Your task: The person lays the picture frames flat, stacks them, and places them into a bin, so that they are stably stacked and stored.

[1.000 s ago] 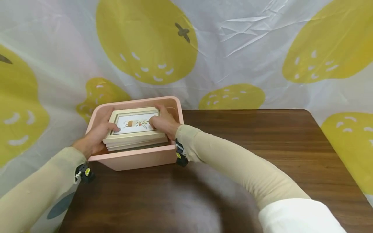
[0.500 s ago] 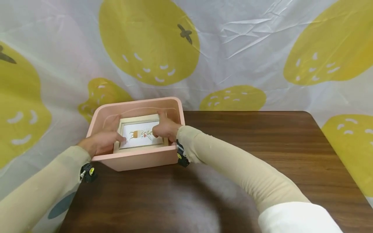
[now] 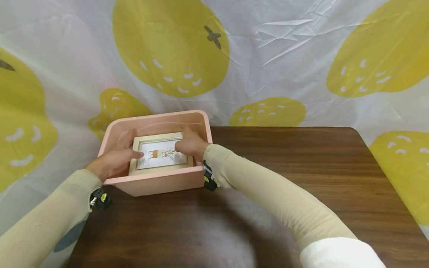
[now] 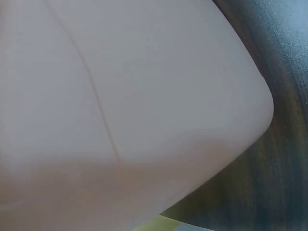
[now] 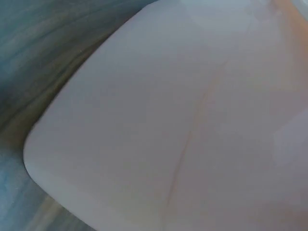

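Note:
A pink plastic bin [image 3: 161,185] stands at the table's back left. Inside it lies a cream picture frame [image 3: 157,158], face up, showing a deer-and-plant print; it tops a stack whose lower part the front wall hides. My left hand [image 3: 115,159] reaches over the left rim and grips the stack's left side, thumb on the frame's face. From the right, my right hand [image 3: 192,143] holds the other end, with the thumb over the print's edge. Both wrist views are filled by the bin's pale wall [image 4: 173,91], blurred, with no fingers visible.
The dark wooden table [image 3: 285,167] extends right and forward of the bin. Behind it hangs a white sheet [image 3: 261,67] printed with yellow fruit, close to the bin's back rim. My right sleeve [image 3: 268,182] crosses above the tabletop.
The stack of picture frames has gone down into the bin between both hands, its side edges dropping out of sight. In the last half second it has shifted slightly left.

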The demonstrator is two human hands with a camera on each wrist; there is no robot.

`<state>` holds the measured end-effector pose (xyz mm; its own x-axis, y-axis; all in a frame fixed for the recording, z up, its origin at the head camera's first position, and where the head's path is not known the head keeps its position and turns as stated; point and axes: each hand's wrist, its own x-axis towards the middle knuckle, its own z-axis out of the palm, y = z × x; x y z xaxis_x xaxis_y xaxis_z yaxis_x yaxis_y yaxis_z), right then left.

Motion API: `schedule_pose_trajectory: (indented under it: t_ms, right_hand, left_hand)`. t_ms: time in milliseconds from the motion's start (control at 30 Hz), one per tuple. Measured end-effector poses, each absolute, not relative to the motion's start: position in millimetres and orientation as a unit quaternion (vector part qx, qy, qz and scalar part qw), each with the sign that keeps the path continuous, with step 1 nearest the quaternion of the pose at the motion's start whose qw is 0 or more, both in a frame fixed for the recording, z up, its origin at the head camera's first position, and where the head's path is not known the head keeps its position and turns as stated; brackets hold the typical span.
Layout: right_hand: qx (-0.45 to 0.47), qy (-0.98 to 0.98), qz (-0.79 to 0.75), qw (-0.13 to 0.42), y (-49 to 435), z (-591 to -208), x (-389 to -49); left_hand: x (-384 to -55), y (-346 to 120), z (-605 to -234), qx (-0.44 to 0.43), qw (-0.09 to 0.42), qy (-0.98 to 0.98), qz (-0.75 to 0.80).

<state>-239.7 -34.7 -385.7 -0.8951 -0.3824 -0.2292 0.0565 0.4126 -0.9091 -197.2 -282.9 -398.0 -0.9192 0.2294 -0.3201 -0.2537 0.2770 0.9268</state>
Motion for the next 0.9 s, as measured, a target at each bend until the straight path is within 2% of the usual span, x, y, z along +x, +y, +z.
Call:
schedule_pose_trajectory:
  t_ms: [167, 333, 633, 900]
  right_hand:
    - [-0.084, 0.833, -0.521, 0.166, -29.8, -378.3, -240.3]
    - [-0.077, 0.819, -0.548, 0.152, -23.5, -361.0, -238.1]
    - [-0.117, 0.783, -0.595, 0.141, 10.7, -345.5, -219.8]
    - [-0.194, 0.792, -0.576, 0.065, 62.4, -337.6, -201.4]
  left_hand:
    - [-198.6, -280.0, -394.0, 0.000, 0.182, 0.785, 0.593]
    - [-197.7, -277.5, -384.4, -0.006, 0.163, 0.785, 0.597]
    - [-185.9, -271.1, -352.1, -0.044, 0.135, 0.790, 0.596]
    - [-157.8, -240.4, -337.5, 0.003, 0.066, 0.802, 0.594]
